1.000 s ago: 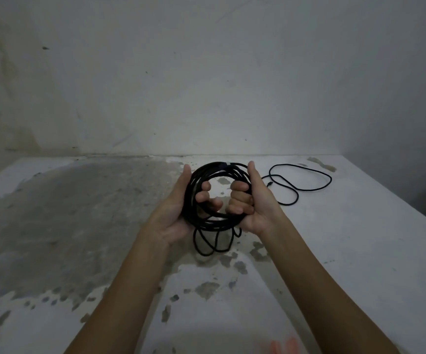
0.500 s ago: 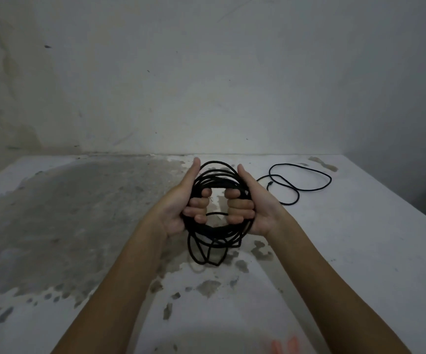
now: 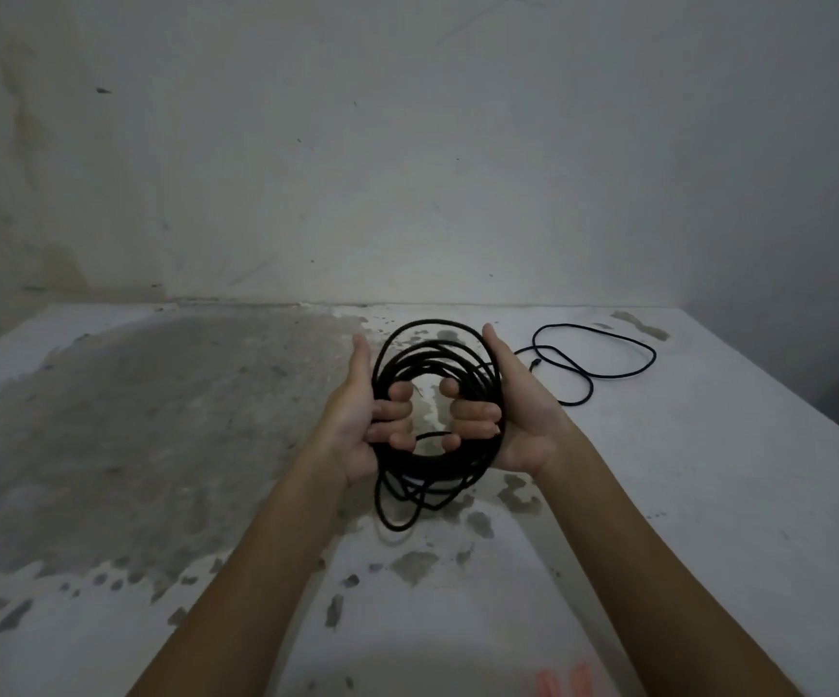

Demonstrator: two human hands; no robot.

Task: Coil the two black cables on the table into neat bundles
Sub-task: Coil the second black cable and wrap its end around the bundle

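I hold a thick black cable coil upright above the table's middle. My left hand grips its left side, my right hand its right side, fingers of both hooked through the centre of the ring. Several loose loops sag below the coil, down to the table or just above it. A second, thin black cable lies uncoiled in open loops on the table at the back right, beyond my right hand, with one end near my right thumb.
The white table has a large grey worn patch on its left half and small chipped spots near me. A stained wall stands right behind the table's far edge. The table's right edge drops off at the far right.
The coil has grown looser and wider, with one loop now rising higher above my hands. Both hands have turned more palm-inward and hold the ring's sides.
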